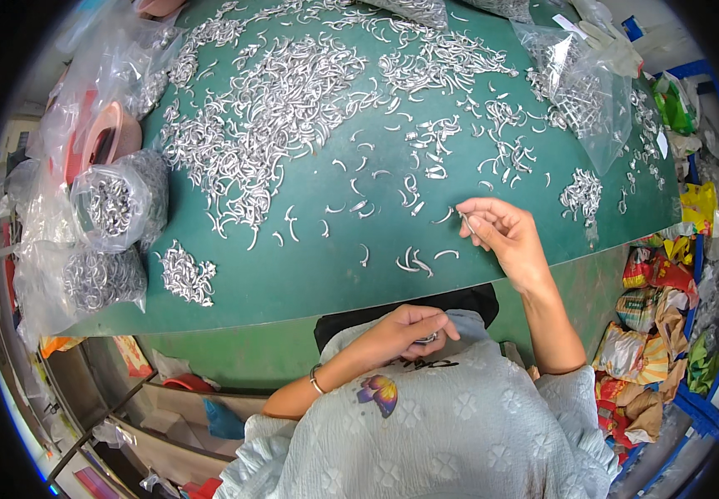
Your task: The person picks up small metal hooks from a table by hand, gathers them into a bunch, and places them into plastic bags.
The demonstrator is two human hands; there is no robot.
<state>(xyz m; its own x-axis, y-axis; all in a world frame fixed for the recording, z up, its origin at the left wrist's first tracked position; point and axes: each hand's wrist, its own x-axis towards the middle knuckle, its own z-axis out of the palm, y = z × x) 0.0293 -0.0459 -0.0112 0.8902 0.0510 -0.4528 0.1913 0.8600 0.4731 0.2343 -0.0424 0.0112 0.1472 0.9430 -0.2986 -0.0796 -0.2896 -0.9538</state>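
Observation:
My right hand [509, 237] is over the near part of the green table [309, 270], thumb and fingers pinching a small curved metal piece [464, 221]. Close to my chest, just off the table's edge, my left hand [401, 334] is curled closed around some small metal pieces [427, 338], of which only a little shows between the fingers. Loose curved pieces [412, 262] of the same silver kind lie on the table near my right hand. Farther off spreads a big heap [285, 100] of them.
Clear bags of metal pieces [110, 204] stand along the left edge, beside a pink container [114, 133]. A small pile [185, 274] lies at the near left, another [581, 193] at the right. An open plastic bag [580, 91] of parts rests at the far right.

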